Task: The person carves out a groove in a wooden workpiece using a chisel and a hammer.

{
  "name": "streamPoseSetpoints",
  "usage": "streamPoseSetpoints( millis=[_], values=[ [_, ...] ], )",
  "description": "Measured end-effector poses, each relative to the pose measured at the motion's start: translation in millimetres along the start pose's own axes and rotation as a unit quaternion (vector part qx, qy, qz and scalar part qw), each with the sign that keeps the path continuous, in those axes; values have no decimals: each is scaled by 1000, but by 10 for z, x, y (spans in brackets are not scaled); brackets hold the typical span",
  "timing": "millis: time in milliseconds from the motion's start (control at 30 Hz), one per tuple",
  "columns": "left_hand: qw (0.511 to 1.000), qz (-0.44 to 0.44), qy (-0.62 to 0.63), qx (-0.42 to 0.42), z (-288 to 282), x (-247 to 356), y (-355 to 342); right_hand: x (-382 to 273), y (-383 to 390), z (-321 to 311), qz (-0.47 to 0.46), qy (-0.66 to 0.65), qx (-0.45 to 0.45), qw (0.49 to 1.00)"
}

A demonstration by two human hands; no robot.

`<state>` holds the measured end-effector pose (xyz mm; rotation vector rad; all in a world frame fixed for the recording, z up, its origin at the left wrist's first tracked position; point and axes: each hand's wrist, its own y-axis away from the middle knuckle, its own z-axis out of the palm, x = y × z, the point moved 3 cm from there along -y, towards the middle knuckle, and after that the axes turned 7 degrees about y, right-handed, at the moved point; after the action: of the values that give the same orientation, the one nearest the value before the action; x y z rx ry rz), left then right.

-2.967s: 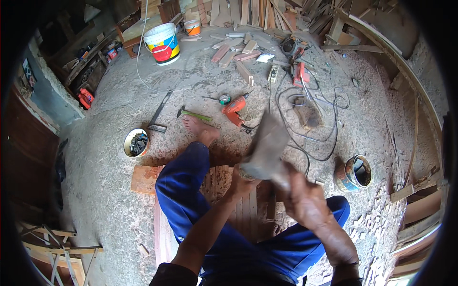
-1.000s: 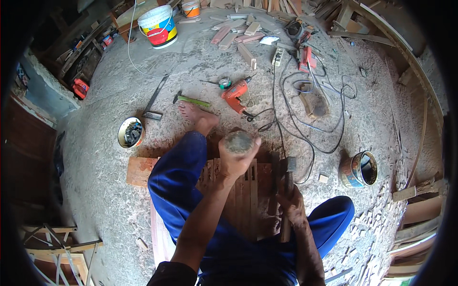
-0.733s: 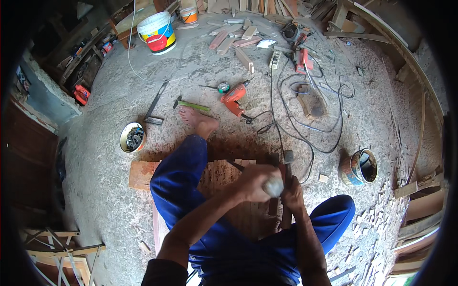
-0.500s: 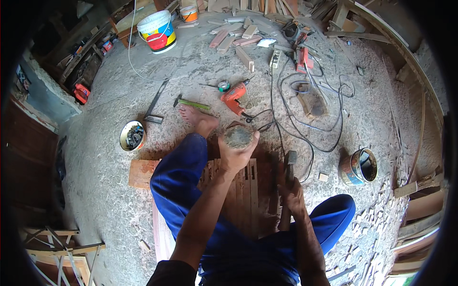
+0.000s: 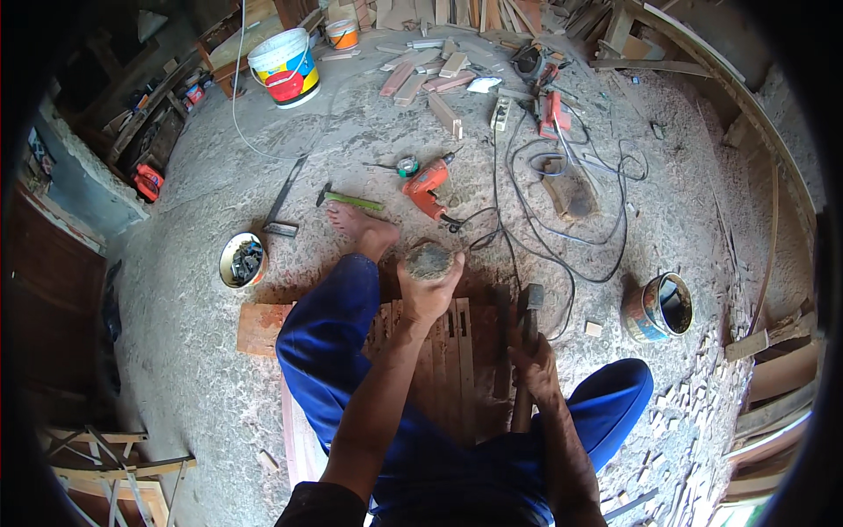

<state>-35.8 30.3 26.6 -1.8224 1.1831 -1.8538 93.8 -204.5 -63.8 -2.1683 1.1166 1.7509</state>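
The left hand (image 5: 428, 294) is wrapping its fingers (image 5: 409, 272) tight around a grey stone (image 5: 428, 260), raised just above the far end of the slatted wooden panel (image 5: 448, 351) on which the person is sitting. The right hand (image 5: 536, 369) is closing its fingers around the handle of a chisel-like tool (image 5: 527, 342), which is standing on the right edge of the panel with its head pointing away from the person.

To strike well, I judge that the stone needs to come down square on the tool's head, with the right grip staying firm and low on the handle so the knuckles are kept out of the blow.

Beyond the panel's far end, a bare foot (image 5: 364, 230) is resting on the dusty floor, near an orange drill (image 5: 428, 187) and a green-handled hammer (image 5: 349, 199). Black cables (image 5: 562, 220) are looping close past the panel's right corner and could snag. Left of the panel a small tin of bits (image 5: 242, 260) is sitting; right of it, an open paint can (image 5: 659, 307). A white bucket (image 5: 284, 68) is standing far beyond.
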Motion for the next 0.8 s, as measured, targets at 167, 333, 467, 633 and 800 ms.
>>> streamPoseSetpoints(
  millis=[167, 333, 467, 633, 800],
  values=[
    [977, -143, 157, -19, 235, 236, 391, -305, 193, 28, -198, 71, 66, 975],
    [955, -118, 270, -37, 310, -149, 532, -1349, 538, -115, -329, 259, 51, 907],
    [611, -323, 723, -21, 413, -563, 687, -1778, 626, -90, -385, 524, -13, 760],
    [655, -383, 642, 114, 508, -425, 680, -1799, 452, -83, -369, 562, -76, 737],
    [969, -229, -25, -92, 389, -1139, 214, -2166, 2, -127, -332, 521, -83, 782]
  ],
)
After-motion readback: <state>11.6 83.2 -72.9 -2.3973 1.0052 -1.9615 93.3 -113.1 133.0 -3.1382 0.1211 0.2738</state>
